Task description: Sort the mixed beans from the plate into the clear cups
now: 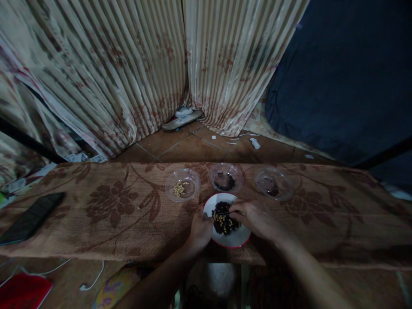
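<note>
A white plate with a red rim holds a heap of mixed dark and pale beans. My left hand is closed against the plate's left edge, steadying it. My right hand reaches over the plate from the right, fingers pinched on thin tweezers whose tips lie among the beans. Behind the plate stand three clear plastic bowls: the left bowl holds pale beans, the middle bowl dark beans, and the right bowl a few dark bits.
A brown flowered cloth covers the low table. A black phone lies at its left end. Striped curtains hang behind, with a sandal on the tiled floor. A white cable and red object lie lower left.
</note>
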`<state>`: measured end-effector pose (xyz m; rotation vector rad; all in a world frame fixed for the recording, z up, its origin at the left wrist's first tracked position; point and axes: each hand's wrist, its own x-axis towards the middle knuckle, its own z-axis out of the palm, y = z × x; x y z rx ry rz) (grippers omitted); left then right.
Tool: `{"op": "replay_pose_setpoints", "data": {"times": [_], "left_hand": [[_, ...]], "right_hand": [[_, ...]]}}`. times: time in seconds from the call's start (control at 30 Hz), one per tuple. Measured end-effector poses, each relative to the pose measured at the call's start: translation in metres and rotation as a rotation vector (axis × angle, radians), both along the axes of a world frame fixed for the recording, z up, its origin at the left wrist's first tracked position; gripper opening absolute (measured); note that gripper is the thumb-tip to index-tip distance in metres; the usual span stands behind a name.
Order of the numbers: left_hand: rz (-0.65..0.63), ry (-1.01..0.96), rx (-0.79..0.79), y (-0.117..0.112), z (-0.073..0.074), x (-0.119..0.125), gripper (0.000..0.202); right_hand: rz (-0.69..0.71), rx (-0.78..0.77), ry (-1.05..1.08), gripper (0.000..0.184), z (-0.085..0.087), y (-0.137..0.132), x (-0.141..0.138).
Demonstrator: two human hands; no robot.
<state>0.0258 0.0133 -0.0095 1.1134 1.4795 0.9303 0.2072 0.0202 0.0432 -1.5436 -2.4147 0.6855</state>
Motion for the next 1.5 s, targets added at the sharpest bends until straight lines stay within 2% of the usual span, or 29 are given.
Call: {"op": "replay_pose_setpoints", "data": {"times": [0.2,0.33,0.53,0.67,0.77,0.87,0.93,1.0,1.07,1.17,1.27,1.37,1.5], "left_hand": [[0.004,-0.021,-0.02,-0.001,0.001,0.001,0.044],[-0.008,0.015,-0.005,-0.001,0.0,0.0,0.043],[-0.017,0.006,0.014,-0.002,-0.003,0.0,0.043],[-0.024,-0.048,0.016,0.0,-0.006,0.001,0.044],[-0.028,-0.045,-0.001,0.0,-0.004,0.001,0.045],[-0.014,-0.046,-0.021,-0.001,0.001,0.001,0.044],[-0.011,-0.051,-0.031,-0.001,0.004,0.001,0.042],[-0.019,-0.063,-0.04,-0.002,0.004,0.002,0.042],[-0.017,-0.069,-0.05,-0.002,0.003,0.001,0.043],[-0.002,-0.064,-0.059,-0.002,0.001,0.001,0.044],[-0.001,-0.071,-0.049,-0.001,0.002,0.0,0.043],[0.012,-0.041,-0.047,-0.002,0.005,0.001,0.044],[0.007,0.004,-0.035,-0.002,0.004,0.001,0.046]], "right_hand": [[-0.024,0.006,0.006,0.022,0.006,-0.002,0.0],[-0.023,-0.019,0.08,0.024,0.017,-0.002,0.002],[-0.117,0.011,0.211,0.022,0.037,0.003,0.002],[-0.136,0.084,0.279,0.021,0.044,0.019,-0.02],[-0.078,0.138,0.304,0.02,0.049,0.038,-0.049],[-0.074,0.225,0.23,0.018,0.053,0.055,-0.073],[-0.09,0.258,0.217,0.017,0.054,0.06,-0.078],[-0.118,0.265,0.254,0.018,0.054,0.059,-0.069],[-0.187,0.258,0.276,0.019,0.053,0.05,-0.048],[-0.278,0.199,0.238,0.021,0.048,0.026,-0.009],[-0.336,0.116,0.155,0.025,0.035,0.001,0.019],[-0.331,0.1,0.065,0.026,0.019,-0.012,0.027],[-0.259,0.141,0.018,0.025,0.007,-0.009,0.024]]}}
